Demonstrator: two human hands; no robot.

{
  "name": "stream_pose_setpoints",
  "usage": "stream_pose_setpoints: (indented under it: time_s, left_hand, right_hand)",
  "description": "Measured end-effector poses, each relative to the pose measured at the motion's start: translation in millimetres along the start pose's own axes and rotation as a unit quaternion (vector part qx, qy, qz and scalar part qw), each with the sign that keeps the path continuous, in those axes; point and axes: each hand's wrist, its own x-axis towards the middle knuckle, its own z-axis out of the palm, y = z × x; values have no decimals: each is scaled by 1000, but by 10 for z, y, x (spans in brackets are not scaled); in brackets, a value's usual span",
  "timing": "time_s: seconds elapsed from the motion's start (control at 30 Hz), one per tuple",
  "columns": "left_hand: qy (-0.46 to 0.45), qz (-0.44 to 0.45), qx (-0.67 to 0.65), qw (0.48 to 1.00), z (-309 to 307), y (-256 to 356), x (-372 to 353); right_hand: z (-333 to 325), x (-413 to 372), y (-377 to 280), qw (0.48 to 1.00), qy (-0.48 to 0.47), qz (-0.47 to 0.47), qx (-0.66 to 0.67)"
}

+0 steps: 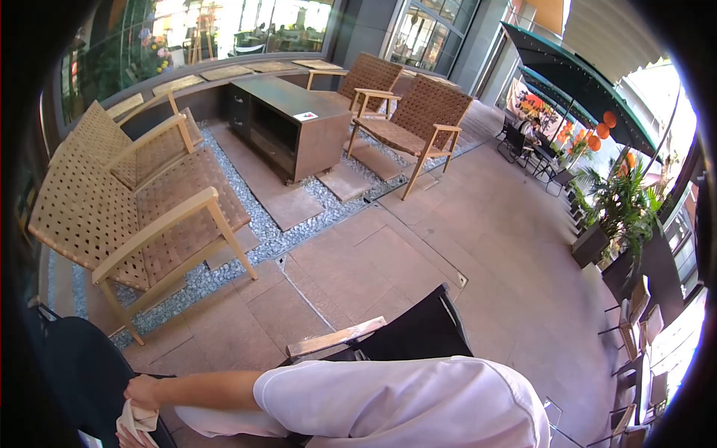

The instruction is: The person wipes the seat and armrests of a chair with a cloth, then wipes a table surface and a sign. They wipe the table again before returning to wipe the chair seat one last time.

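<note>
Beige soft cloth [134, 425], bunched, by the right edge of a black rounded chair [78, 362]; clamped in the right hand [143, 393]. Left hand: state cannot be told. Tan woven wood-framed armchair [82, 205]: beyond the black chair. Reddish stone paving [224, 317]: open, rightward of it.

Woven armchairs [82, 201], left; brown cabinet [321, 145], beside gravel [259, 217]; potted plant [621, 196], right; orange lanterns [602, 131] and green umbrella [571, 82], far right.
</note>
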Motion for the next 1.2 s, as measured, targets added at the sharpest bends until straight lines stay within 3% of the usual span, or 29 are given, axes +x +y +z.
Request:
stream_pose_setpoints:
  time_s: [0.1, 0.2, 0.3, 0.4, 0.5, 0.6, 0.7, 0.83, 1.2]
  left_hand:
    - [4, -11, 38, 999, 49, 118, 57]
    - [15, -23, 61, 998, 133, 148, 160]
    - [43, -26, 33, 998, 336, 165, 222]
    - [92, -12, 31, 995, 124, 216, 193]
    - [174, 34, 15, 984, 104, 162, 188]
    - [204, 59, 50, 976, -24, 169, 155]
    - [171, 52, 28, 984, -16, 130, 139]
    - [119, 35, 18, 992, -58, 132, 111]
    - [124, 35, -33, 991, -145, 167, 90]
  right_hand:
    - [-42, 11, -110, 998, -7, 63, 8]
    - [-21, 81, -20, 998, -50, 28, 5]
    - [242, 110, 165, 995, 19, -71, -69]
    - [586, 236, 398, 990, 69, -94, -77]
    - [268, 343, 203, 983, -170, 12, -64]
    - [175, 305, 141, 987, -161, 22, -22]
    - [146, 250, 180, 993, -120, 16, 12]
    - [67, 224, 139, 991, -133, 9, 34]
    - [19, 173, 81, 994, -80, 24, 77]
